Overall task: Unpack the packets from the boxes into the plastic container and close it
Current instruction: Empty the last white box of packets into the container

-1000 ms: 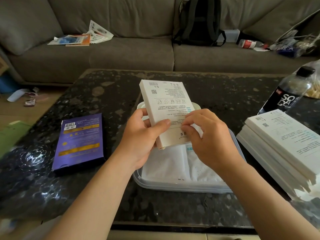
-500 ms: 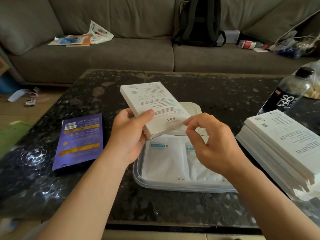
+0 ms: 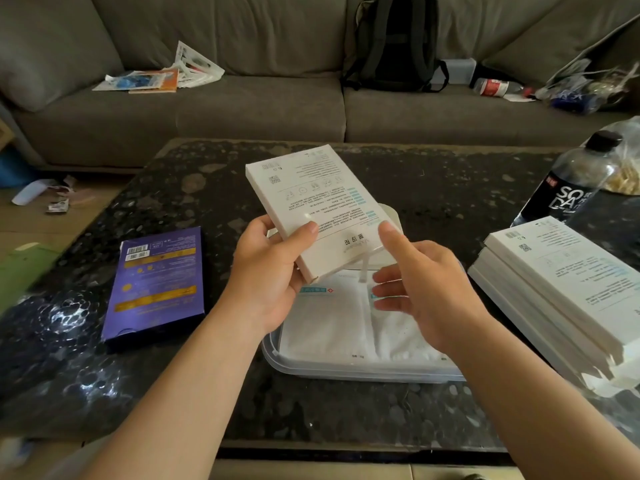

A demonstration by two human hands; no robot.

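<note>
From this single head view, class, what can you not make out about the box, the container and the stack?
In the head view:
box in the left hand: its inside, hidden by its own walls; its print, too small to read.
container: its far end, behind the box and hands; how many packets, since they overlap.
stack: its full extent, cut off by the right edge.
right hand: fingers blurred, contact with the box unclear.

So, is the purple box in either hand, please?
No, the purple box lies flat on the table, clear of the left hand and right hand.
</note>
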